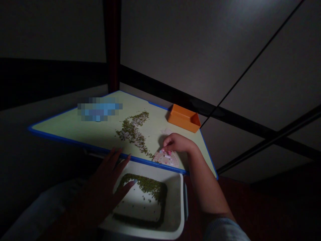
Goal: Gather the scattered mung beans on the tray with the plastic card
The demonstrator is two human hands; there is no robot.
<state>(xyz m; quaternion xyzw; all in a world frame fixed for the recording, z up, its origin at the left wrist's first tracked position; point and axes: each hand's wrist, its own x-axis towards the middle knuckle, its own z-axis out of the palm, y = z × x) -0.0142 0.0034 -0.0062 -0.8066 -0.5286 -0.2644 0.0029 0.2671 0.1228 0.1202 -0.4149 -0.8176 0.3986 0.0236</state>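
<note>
My left hand [110, 174] is spread at the near edge of a low table [65, 125], its fingers against the blue rim and its thumb over a white plastic bin [175, 201]. Small green grains [150, 185] that look like mung beans lie in the bin, mostly along its far and right sides. Over the table's right part, the fingers of my right hand [177, 143] are curled together, tips down near a pinkish round printed pattern [172, 160]. Tiny pink and pale bits show at those fingertips; what they pinch, if anything, is unclear. More green grains [131, 129] are scattered left of this hand.
An orange open box [184, 118] stands at the table's far right edge. On the far left lies a blurred-out blue patch [99, 109]. Pale panels [213, 50] rise behind the table, with a dark red post [114, 47] at the corner. The room is dim.
</note>
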